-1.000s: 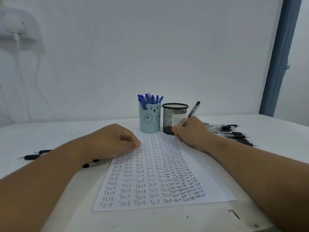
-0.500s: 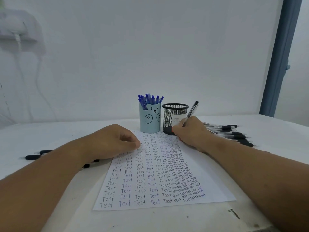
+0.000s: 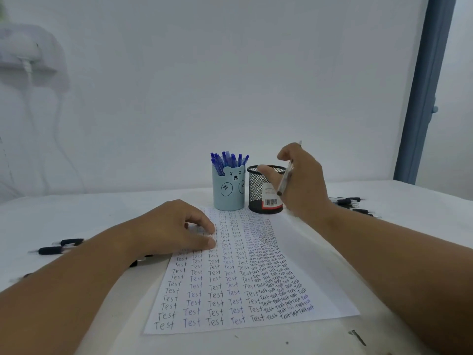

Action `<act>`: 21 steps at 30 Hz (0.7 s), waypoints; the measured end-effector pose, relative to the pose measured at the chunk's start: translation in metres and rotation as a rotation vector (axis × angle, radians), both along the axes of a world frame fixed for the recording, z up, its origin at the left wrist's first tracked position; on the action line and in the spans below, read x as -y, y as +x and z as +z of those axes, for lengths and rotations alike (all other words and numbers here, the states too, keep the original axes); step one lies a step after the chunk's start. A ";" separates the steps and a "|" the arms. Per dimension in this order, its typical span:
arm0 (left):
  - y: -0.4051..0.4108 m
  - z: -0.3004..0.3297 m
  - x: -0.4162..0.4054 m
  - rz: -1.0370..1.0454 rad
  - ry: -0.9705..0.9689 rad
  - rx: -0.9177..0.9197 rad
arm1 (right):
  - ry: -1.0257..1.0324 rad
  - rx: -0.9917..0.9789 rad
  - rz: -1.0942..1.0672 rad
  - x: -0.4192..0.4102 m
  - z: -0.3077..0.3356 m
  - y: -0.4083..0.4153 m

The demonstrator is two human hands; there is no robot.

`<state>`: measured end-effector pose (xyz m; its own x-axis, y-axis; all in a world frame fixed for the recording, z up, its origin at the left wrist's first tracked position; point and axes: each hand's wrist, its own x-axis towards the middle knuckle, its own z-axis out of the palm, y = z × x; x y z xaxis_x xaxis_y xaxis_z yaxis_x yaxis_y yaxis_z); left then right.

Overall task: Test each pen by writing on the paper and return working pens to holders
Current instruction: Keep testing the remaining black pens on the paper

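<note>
A white paper point(image 3: 307, 265) covered in rows of the word "Test" lies in front of me. My left hand point(image 3: 176, 226) rests on its upper left part, fingers loosely curled. My right hand point(image 3: 304, 180) is raised beside the black mesh holder point(image 3: 258, 193) and holds a clear pen point(image 3: 285, 179) between its fingers, the pen upright and slightly tilted. A light blue bear-face holder point(image 3: 228, 192) stands left of the mesh one, filled with several blue pens point(image 3: 227, 160).
Several black pens point(image 3: 350, 203) lie in a heap on the table to the right, behind my right wrist. A few more black pens point(image 3: 58, 247) lie to the left of my left arm. A blue door frame point(image 3: 422, 93) stands at the far right.
My right hand has lifted off the paper with the pen and risen next to the mesh holder's rim. The pen has turned in my fingers. My left hand stayed put.
</note>
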<state>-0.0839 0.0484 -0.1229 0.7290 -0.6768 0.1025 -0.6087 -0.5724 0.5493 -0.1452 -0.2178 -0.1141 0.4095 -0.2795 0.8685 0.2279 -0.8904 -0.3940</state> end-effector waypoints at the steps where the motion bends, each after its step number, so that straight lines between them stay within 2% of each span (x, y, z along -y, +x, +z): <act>1: 0.000 0.000 0.000 -0.002 -0.003 -0.001 | 0.049 -0.067 -0.016 0.002 0.003 0.002; 4: 0.000 0.000 0.000 -0.003 -0.005 -0.003 | 0.184 -0.249 -0.030 0.003 0.010 0.007; 7: -0.001 0.000 0.000 0.007 -0.007 -0.011 | 0.269 -0.326 -0.022 -0.001 0.010 0.015; 21: 0.002 -0.001 0.002 0.007 0.008 0.005 | 0.314 -0.277 0.020 -0.001 0.000 0.038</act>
<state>-0.0815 0.0465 -0.1235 0.7334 -0.6723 0.1005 -0.6070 -0.5811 0.5420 -0.1073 -0.2170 -0.1139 0.6233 -0.5031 0.5986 0.0909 -0.7137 -0.6945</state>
